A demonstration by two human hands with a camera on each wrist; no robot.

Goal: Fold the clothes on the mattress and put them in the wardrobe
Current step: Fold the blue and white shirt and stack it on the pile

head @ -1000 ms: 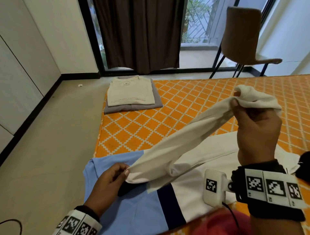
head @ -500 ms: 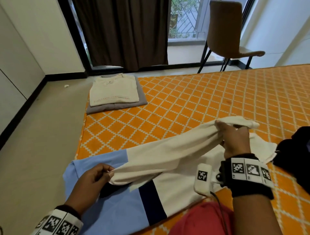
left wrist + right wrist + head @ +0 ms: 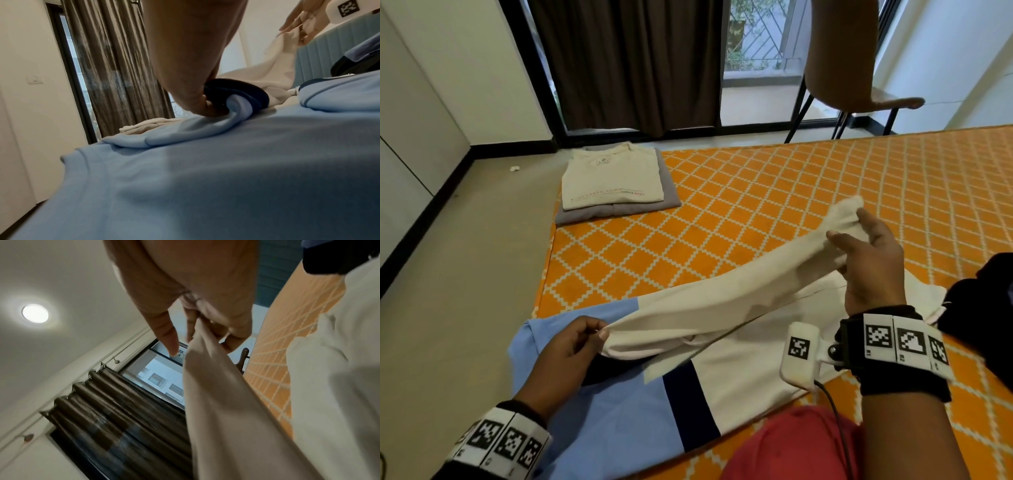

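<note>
The white sleeve (image 3: 722, 301) of the shirt (image 3: 619, 404) is pinched by the left hand (image 3: 565, 359) & held up w/ the right hand (image 3: 873, 267), near the mattress (image 3: 756, 212) edge.

Chair (image 3: 842, 68) top cut off; dark garment (image 3: 983, 308) partly out of frame.

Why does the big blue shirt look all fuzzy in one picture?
Left wrist view: the light blue shirt sits very close to the lens, so it blurs. Right wrist view: the round ceiling lamp glares. Head view: sharp, though the wide lens bends the edges.

Matt cloth shirt (image 3: 739, 377), woven mattress (image 3: 774, 205)
</note>
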